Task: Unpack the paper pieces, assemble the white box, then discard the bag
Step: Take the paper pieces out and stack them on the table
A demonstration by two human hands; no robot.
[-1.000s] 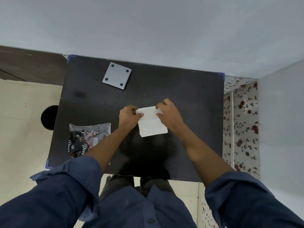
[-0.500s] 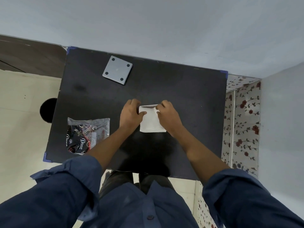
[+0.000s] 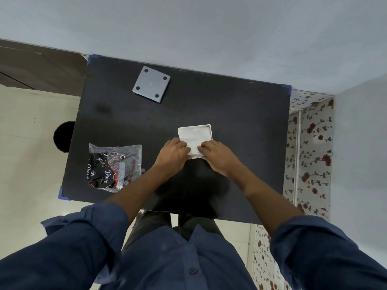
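A white paper box (image 3: pixel 195 136) lies on the black table (image 3: pixel 240 122) near its middle, its far rim standing up. My left hand (image 3: pixel 172 154) grips the box's near left corner. My right hand (image 3: pixel 217 156) presses on its near right corner, fingers curled over the paper. The hands hide the box's near edge. A clear plastic bag (image 3: pixel 114 167) with black and red printed contents lies flat at the table's near left, apart from both hands.
A grey square plate (image 3: pixel 151 84) with a dark dot in each corner lies at the far left of the table. A round black object (image 3: pixel 62 136) sits on the floor left of the table. A wall runs behind the table, floral panelling to its right.
Both hands slid from the far edge of the white piece to its near edge. The piece now looks squarer, with a raised far rim. The bag has not moved.
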